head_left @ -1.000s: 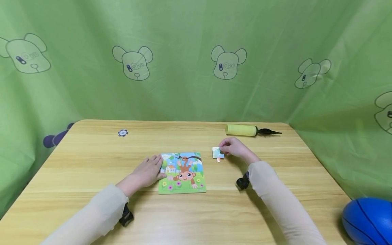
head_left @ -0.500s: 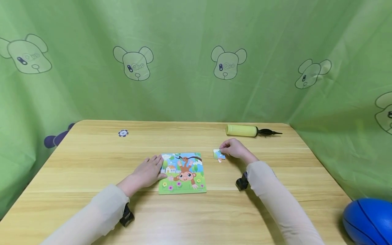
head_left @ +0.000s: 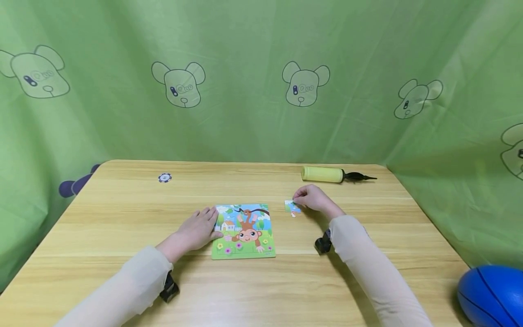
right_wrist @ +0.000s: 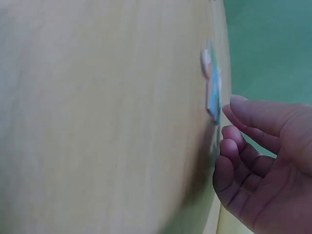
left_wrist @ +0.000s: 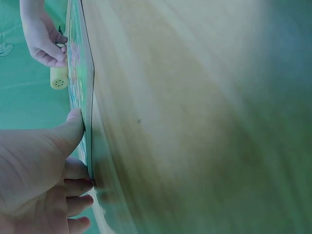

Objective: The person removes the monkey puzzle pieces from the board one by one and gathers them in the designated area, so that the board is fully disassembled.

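A square jigsaw puzzle (head_left: 241,243) with a hanging monkey picture lies flat on the table, its fitted pieces showing faint seams. My left hand (head_left: 197,229) rests at its left edge, thumb over the board and fingers extended along the side. To the puzzle's right is a small blue and green puzzle piece (head_left: 292,207) with a rounded tab toward me. My right hand (head_left: 312,198) pinches at its upper right corner with thumb and index finger. In the right wrist view the piece (right_wrist: 213,92) sits just beyond the fingertips; their exact contact is hard to see.
A yellow hand pump (head_left: 323,174) with a black nozzle lies at the back right. A round poker chip (head_left: 165,177) is at the back left. A blue ball (head_left: 490,293) sits at the lower right. Green curtain (head_left: 245,113) hangs behind the table.
The piece has tipped and shifted slightly toward me, showing more blue. The right hand has barely moved with it. My left hand and the puzzle have stayed put.
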Motion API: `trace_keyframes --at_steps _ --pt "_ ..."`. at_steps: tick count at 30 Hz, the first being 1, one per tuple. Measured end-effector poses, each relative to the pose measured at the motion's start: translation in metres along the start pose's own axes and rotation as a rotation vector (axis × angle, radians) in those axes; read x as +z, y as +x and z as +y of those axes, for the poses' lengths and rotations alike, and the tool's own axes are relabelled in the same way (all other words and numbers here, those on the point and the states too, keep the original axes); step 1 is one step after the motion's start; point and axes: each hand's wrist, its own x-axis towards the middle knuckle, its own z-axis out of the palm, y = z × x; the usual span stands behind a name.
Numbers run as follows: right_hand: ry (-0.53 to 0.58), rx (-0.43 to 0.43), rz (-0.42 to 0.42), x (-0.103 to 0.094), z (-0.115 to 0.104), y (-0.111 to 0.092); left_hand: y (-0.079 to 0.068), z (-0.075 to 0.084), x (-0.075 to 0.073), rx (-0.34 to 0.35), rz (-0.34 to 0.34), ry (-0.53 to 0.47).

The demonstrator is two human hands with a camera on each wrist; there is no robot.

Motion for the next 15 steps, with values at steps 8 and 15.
trace_keyframes --at_steps 8,15 --pt "-0.032 -0.163 -0.01 0.009 -0.029 0.0 0.0 0.0 0.0 0.007 0.009 0.01" --pt "-0.036 -0.29 -0.048 0.033 -0.058 0.002 0.0 0.0 0.0 0.012 0.012 0.01"
